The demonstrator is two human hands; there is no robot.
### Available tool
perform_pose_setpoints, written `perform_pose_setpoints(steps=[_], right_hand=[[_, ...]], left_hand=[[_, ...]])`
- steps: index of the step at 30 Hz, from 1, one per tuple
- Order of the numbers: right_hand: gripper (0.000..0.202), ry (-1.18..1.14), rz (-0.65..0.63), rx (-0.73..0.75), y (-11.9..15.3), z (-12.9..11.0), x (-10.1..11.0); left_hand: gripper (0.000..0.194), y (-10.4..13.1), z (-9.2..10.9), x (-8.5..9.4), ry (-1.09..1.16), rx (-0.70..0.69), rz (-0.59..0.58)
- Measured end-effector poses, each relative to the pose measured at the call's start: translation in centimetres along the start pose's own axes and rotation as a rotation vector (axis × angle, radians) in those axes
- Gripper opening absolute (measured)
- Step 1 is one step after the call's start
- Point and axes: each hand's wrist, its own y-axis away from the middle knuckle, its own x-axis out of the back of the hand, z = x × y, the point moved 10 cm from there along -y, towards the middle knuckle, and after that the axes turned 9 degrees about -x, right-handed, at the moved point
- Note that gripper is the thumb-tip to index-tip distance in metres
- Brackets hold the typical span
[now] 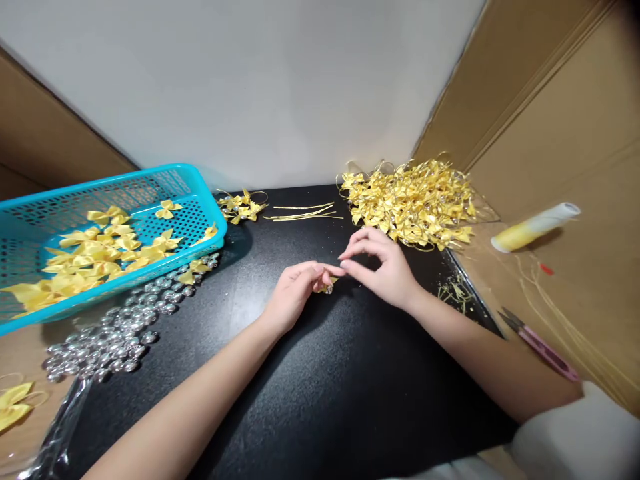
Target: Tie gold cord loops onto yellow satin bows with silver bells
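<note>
Over the middle of the black tabletop [310, 373], my left hand [296, 290] is closed on a small yellow bow [327, 287] with a silvery bell or bead, partly hidden under the fingers. My right hand [377, 263] is just right of it, with thumb and index finger brought close together near my left fingertip. Anything between the right fingertips is too small to make out. Several gold cords [303, 215] lie behind the hands.
A turquoise basket [213, 233] of yellow bows [90, 250] stands left, with silver bells [115, 340] before it. Finished-looking bows with loops [415, 203] are heaped back right. Pink-handled snips [547, 353], a yellow-white spool [535, 228] and cord scraps [455, 293] lie right.
</note>
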Motion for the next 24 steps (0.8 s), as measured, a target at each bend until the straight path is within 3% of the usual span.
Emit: perform_pose_setpoints(steps=[3, 7, 15, 24], right_hand=[[0.012, 0.117, 0.002, 0.091, 1.2, -1.5, -1.0], [0.021, 0.177, 0.100, 0.075, 2.5, -1.0, -1.8], [0.023, 0.178, 0.261, 0.067, 3.8, -0.7, -1.0], [0.015, 0.235, 0.017, 0.240, 1.8, -1.5, -1.7]], left_hand=[[0.027, 0.1, 0.1, 0.4, -0.049, -0.047, 0.016], [0.028, 0.5, 0.3, 0.4, -0.132, -0.080, 0.006], [0.028, 0.6, 1.6, -0.5, -0.178, -0.146, 0.003], [0.028, 0.8, 2.5, -1.9, -0.338, -0.176, -0.203]])
